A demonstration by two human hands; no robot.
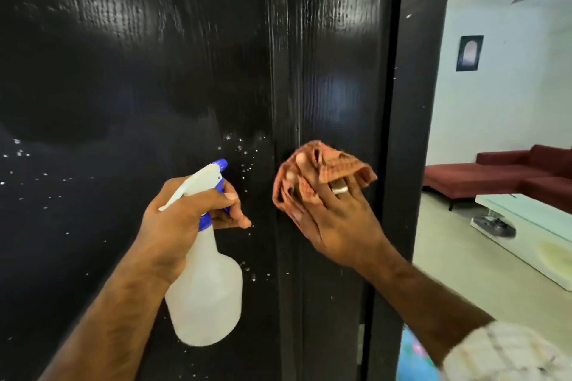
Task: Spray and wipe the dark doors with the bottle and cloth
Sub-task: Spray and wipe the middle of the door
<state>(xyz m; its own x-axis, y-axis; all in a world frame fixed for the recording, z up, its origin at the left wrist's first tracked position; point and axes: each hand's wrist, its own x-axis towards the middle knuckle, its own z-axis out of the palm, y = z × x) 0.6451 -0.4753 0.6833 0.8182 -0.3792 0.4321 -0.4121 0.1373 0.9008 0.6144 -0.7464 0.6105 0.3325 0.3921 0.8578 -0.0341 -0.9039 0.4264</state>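
A glossy black door [130, 77] fills the left and middle of the head view, with white droplets scattered across its lower half. My left hand [182, 210] grips a white spray bottle [204, 294] by its neck, a finger on the blue trigger, the blue nozzle aimed at the door. My right hand [337, 223], with a ring on one finger, presses a crumpled orange checked cloth [322, 170] flat against the door's right stile, just right of a vertical groove. The cloth looks blurred.
The door's dark edge and frame [411, 133] run down the right of the panel. Beyond it lies a room with a red sofa [507, 176], a white low table [532, 235], a pale floor and a small dark picture [469, 53] on the wall.
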